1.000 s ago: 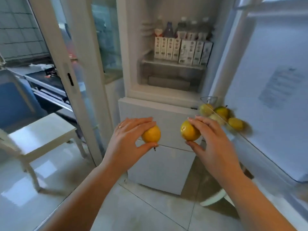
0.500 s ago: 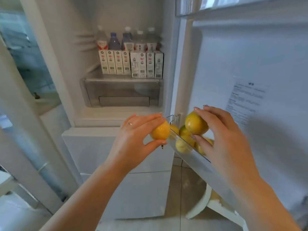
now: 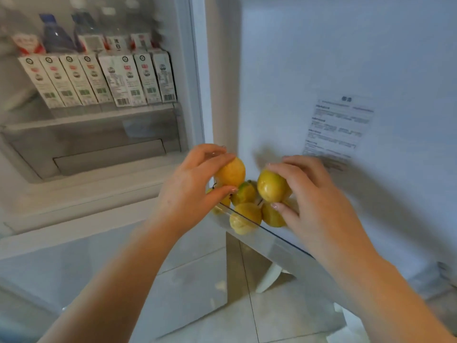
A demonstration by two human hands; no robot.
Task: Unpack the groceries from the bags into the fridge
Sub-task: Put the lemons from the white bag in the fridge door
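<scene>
With your left hand and right hand each pinching a yellow fruit just above the door bin, lower them gently into gaps between the fruits already piled there.

The bottles at far left are blurred, their tops cut off by the upper edge. Print on the door label is too small to read. The left hand hides part of its fruit.
</scene>
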